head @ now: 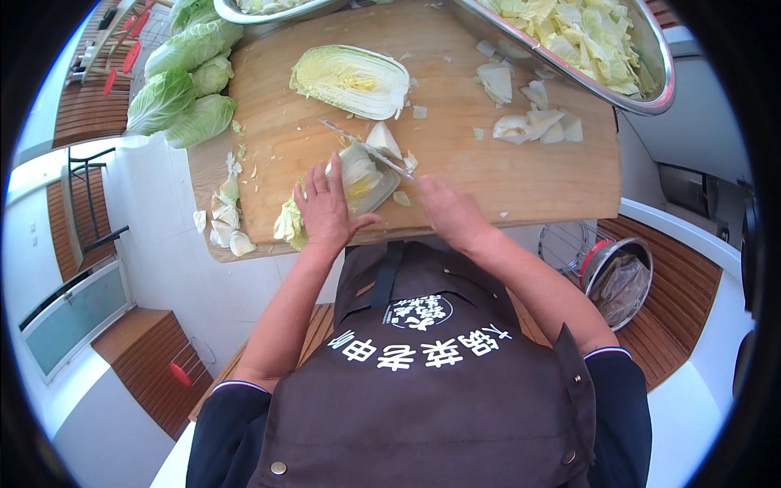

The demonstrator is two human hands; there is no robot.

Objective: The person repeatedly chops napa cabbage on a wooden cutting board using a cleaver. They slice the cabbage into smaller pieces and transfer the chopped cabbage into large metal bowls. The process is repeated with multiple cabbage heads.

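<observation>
My right hand (450, 210) is closed around the handle end of a knife (372, 154), whose blade slants up and left across the cut end of a napa cabbage half (366, 180). Fingers spread, my left hand (327, 207) presses on the leafy side of that half, its thumb pointing towards the blade. A cut wedge of cabbage core (383, 139) lies just beyond the blade. Farther up the wooden cutting board (445, 134) another cabbage half (354, 82) rests with its cut face up. The knife handle is hidden in my hand.
Whole napa cabbages (183, 91) are piled at the upper left. A metal tub (662, 91) of chopped cabbage stands at the upper right, another metal container (274, 17) at the top. Core pieces (540, 125) lie on the right, trimmings (226, 216) at the left edge. A lined bin (619, 283) stands below right.
</observation>
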